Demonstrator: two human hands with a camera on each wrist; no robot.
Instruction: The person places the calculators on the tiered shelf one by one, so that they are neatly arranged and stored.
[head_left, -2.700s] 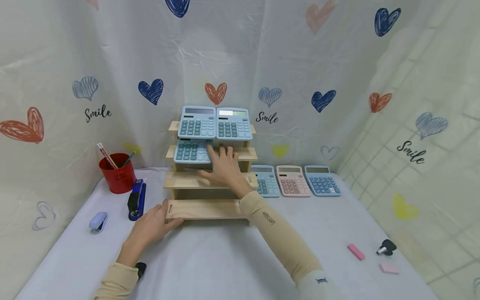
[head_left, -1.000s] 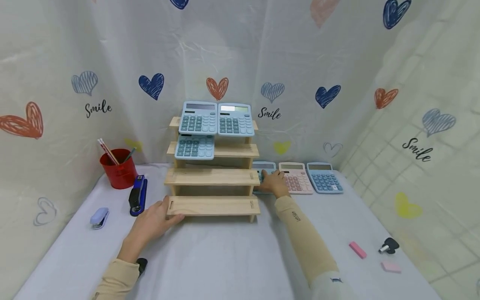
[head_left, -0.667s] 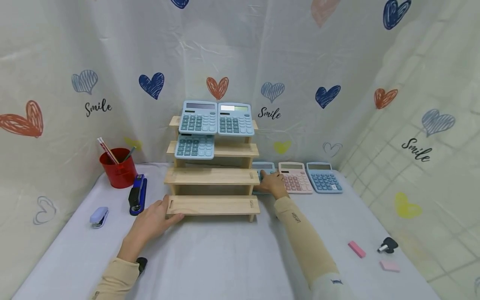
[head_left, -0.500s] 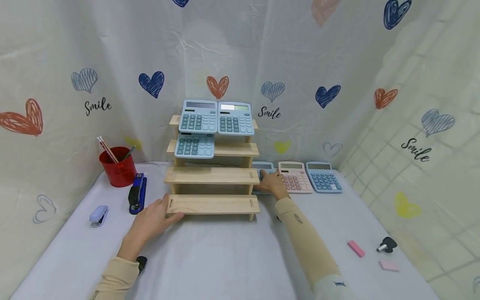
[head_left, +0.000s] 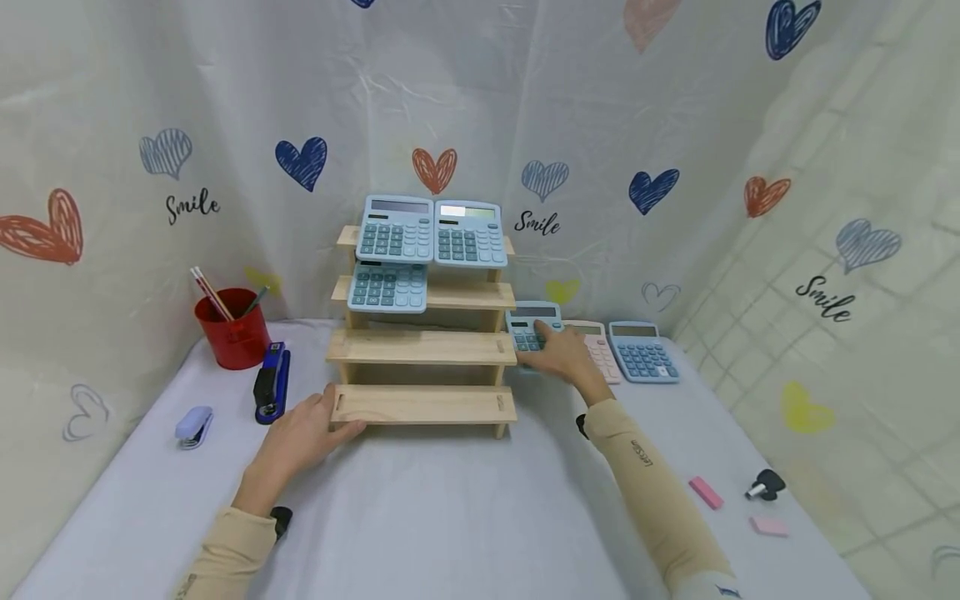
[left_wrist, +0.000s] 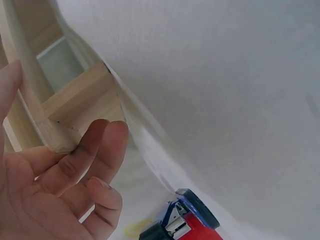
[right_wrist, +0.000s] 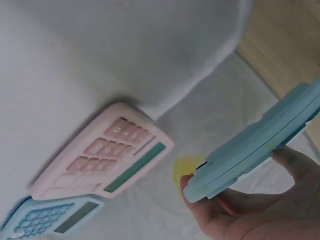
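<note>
Blue calculator (head_left: 529,330) is lifted clear of the tabletop (head_left: 450,508), gripped in the curled fingers (right_wrist: 295,160) of the right hand (head_left: 564,357), just right of the wooden stepped rack (head_left: 423,348) and left of the pink calculator (right_wrist: 102,150). Relaxed, uncurled fingers (left_wrist: 97,150) of the left hand (head_left: 300,433) rest against the rack's lowest step at its left corner.
</note>
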